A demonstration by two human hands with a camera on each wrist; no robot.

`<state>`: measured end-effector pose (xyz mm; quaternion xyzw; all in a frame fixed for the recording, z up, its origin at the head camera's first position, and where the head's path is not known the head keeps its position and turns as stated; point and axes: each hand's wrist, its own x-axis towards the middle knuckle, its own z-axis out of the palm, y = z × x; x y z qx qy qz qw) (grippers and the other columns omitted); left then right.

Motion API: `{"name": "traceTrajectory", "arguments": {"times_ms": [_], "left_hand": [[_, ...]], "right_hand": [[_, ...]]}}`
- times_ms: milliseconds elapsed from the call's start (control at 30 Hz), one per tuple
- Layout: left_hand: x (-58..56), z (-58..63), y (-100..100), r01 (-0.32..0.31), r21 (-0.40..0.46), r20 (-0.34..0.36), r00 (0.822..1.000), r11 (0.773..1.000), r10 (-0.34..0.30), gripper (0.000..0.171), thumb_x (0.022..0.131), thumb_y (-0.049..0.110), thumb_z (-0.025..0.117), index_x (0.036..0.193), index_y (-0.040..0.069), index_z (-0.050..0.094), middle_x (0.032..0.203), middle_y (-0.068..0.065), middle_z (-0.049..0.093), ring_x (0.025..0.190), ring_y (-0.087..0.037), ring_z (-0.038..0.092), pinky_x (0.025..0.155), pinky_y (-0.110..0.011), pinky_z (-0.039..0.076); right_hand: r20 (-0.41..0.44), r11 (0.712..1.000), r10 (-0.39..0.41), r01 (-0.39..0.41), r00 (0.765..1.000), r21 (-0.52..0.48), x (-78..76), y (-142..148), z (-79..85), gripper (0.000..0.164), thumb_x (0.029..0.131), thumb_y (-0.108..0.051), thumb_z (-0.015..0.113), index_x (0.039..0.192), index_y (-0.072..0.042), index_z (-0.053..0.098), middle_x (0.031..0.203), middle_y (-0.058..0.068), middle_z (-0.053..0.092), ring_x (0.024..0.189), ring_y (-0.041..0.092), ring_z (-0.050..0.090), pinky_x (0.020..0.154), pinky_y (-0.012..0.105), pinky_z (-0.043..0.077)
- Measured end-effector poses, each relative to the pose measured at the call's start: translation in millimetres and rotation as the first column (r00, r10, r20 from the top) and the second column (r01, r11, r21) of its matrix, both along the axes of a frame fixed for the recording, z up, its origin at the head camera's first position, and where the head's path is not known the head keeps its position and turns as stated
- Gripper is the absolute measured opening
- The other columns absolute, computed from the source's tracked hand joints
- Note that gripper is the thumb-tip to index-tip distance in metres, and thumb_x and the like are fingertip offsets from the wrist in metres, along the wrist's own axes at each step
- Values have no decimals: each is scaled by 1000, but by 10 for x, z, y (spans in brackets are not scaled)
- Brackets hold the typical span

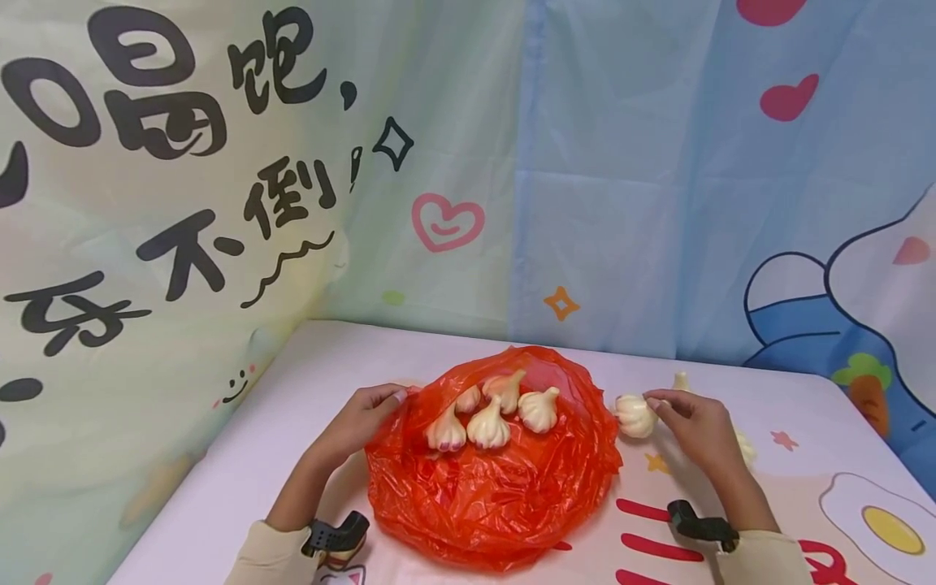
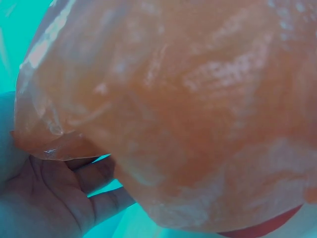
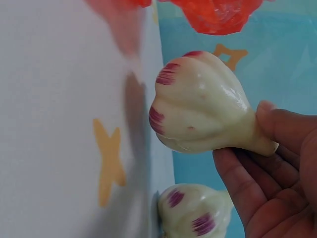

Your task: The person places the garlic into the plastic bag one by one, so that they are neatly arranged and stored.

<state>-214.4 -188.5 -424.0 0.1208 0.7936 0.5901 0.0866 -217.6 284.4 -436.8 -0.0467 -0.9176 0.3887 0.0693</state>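
Red plastic bag (image 1: 504,504), one: crumpled, spread across the lower centre of the head view on the tabletop (image 1: 329,357), its rear edge raised and its mouth facing up.

Garlic bulbs (image 1: 488,424), five: clustered within the bag's mouth, most stems upward; they lie against the plastic and presumably help weigh it down.

Left hand (image 1: 370,416), left of centre: thumb and finger pinch the bag's left edge, apparently to keep the mouth wide. Its other fingers extend beneath the draped plastic in the left wrist view.

Right hand (image 1: 699,432), right of centre: pinches a single garlic bulb (image 3: 198,104) by its stem, fat end toward the bag, just beside the bag's right edge. The stem likely serves as a handle, leaving the round part free.

Loose bulbs, two: one behind the right hand, only its stem (image 1: 681,380) showing in the head view; another bulb (image 1: 745,449) partly hidden by the right wrist.
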Motion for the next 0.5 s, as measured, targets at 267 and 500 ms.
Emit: {"name": "traceTrajectory", "arguments": {"times_ms": [267,500], "left_hand": [[-18,-19,-13,8,12,-9,1000,1000,-8,39,102,33,50,126,6,64,113,-13,66,90,-26,65,76,-37,57],[-10,-3,-4,0,9,-6,1000,1000,0,38,102,33,51,126,6,64,114,-12,66,91,-25,65,78,-36,57]], "right_hand": [[-51,999,-1,-1,999,-40,49,-8,113,51,98,-46,53,127,-6,64,128,22,58,111,39,55,89,50,50],[-93,999,-1,-4,996,-47,109,-59,241,55,95,-52,54,125,-7,66,125,20,61,107,36,58,80,37,56]]}}
